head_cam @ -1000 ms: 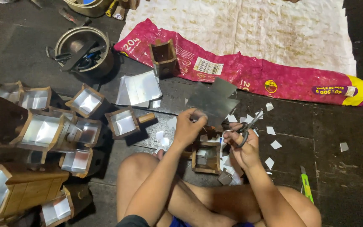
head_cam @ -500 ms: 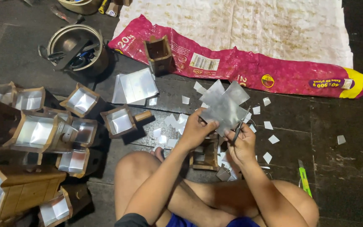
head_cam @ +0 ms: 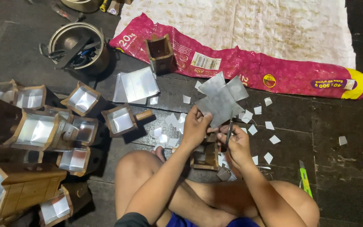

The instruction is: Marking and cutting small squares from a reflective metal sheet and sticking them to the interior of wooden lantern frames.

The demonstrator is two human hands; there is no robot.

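My left hand pinches the lower edge of a cross-shaped sheet of thin grey metal, held up in front of me. My right hand grips a pair of scissors whose blades point up into the sheet's lower right side. Under both hands, between my crossed legs, sits a small open wooden box. Small square metal offcuts lie scattered on the dark floor around the hands.
Several wooden scoop boxes lined with shiny metal crowd the left side. Flat metal sheets lie ahead, beside another wooden box on a pink sack. A round pot of tools stands far left. A green utility knife lies at right.
The metal sheet has been lifted and turned upright from a flat position over the box. The scissors have moved from beside the box to the sheet's lower edge.
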